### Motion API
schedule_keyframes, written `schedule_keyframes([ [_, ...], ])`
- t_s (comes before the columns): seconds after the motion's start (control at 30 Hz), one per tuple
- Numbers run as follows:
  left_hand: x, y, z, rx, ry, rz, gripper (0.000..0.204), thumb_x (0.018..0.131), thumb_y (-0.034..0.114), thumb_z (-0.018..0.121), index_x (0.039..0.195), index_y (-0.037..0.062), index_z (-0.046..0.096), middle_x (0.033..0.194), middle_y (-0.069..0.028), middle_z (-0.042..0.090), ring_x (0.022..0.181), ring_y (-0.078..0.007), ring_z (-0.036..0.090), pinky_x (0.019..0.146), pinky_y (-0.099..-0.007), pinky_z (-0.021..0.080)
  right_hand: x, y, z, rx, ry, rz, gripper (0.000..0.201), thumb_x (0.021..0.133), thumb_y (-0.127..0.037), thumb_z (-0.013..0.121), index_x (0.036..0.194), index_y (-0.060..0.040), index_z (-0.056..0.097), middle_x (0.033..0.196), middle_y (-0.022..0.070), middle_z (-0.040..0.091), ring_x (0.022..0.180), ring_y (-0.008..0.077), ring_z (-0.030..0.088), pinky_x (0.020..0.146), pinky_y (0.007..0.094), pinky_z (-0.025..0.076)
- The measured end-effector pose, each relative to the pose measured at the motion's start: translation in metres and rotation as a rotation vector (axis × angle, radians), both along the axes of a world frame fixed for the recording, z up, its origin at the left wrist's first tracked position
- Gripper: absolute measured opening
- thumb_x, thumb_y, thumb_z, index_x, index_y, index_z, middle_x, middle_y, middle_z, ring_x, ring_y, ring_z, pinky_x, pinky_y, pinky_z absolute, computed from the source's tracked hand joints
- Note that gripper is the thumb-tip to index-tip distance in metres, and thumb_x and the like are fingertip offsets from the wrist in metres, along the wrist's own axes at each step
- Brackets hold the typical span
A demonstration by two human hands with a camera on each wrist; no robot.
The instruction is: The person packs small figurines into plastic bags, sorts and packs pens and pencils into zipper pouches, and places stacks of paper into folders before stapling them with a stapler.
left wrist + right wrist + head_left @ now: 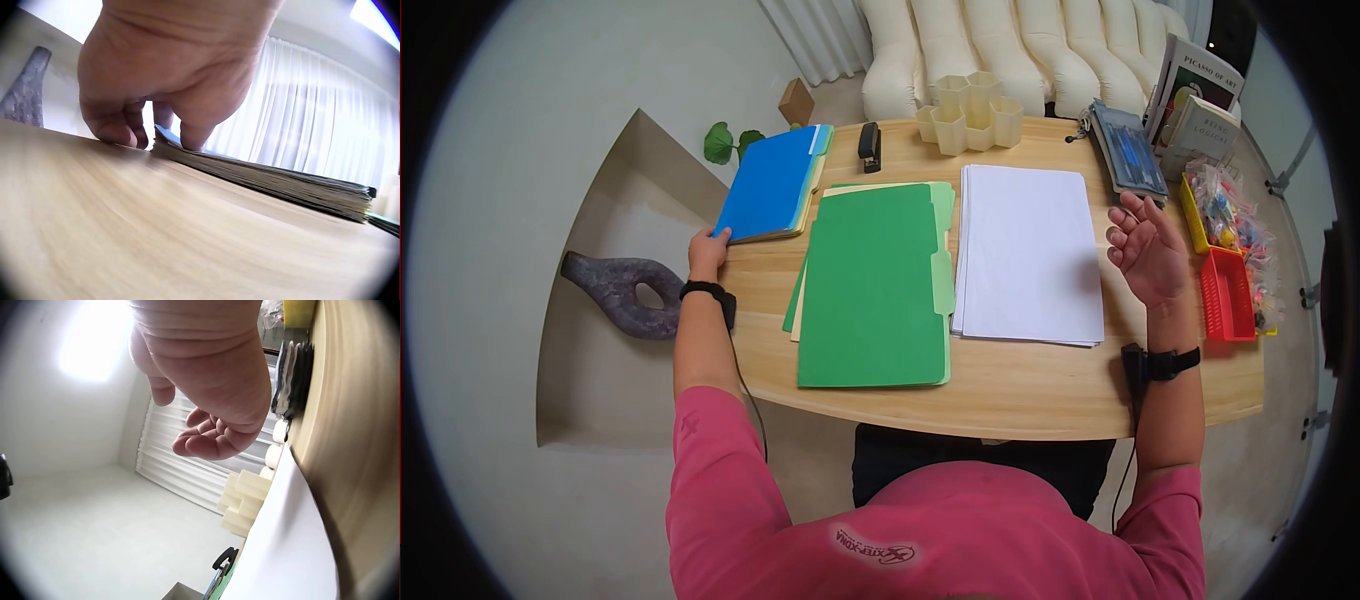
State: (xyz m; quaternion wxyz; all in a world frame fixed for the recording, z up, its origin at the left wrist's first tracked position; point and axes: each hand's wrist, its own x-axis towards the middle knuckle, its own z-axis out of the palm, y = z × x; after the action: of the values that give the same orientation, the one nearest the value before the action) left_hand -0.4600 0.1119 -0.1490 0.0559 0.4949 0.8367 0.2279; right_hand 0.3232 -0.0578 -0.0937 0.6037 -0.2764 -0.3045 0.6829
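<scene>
At the table's left edge my left hand [707,254] grips the near left corner of a stack of file folders topped by a blue folder [768,185]. In the left wrist view, the thumb [195,134] presses on the blue top while the other fingers curl at the stack's side; its layered edge [281,181] faces the camera. My right hand [1148,255] is raised palm up beside the white paper stack [1030,255], fingers loosely bent and holding nothing. Between the two stacks lies a green folder [870,290] with tabs on its right, over cream and green ones.
A black stapler [869,147] and a cream hexagonal holder [970,115] stand at the back. On the right are a pen pouch [1128,150], upright books [1197,90], a yellow basket [1194,215] of small packets and a red basket [1226,300]. Cables hang from both wrists.
</scene>
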Motion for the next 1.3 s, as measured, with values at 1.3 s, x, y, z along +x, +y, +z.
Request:
schedule_keyframes([
  [1.3,0.345,-0.149,0.099,-0.104,-0.492,-1.013,0.042,0.103,0.023,0.073,0.141,0.0038,0.068,0.133,-0.0089,0.072,0.116,-0.0188,0.066,0.097,-0.0349,0.054,-0.002,-0.006,0.007,-0.355,-0.751,-0.071,0.039,0.099,-0.045,0.075,0.124,-0.0154,0.068,0.113,-0.0007,0.066,0.099,0.0133,0.064,0.081,0.0362,0.053],
])
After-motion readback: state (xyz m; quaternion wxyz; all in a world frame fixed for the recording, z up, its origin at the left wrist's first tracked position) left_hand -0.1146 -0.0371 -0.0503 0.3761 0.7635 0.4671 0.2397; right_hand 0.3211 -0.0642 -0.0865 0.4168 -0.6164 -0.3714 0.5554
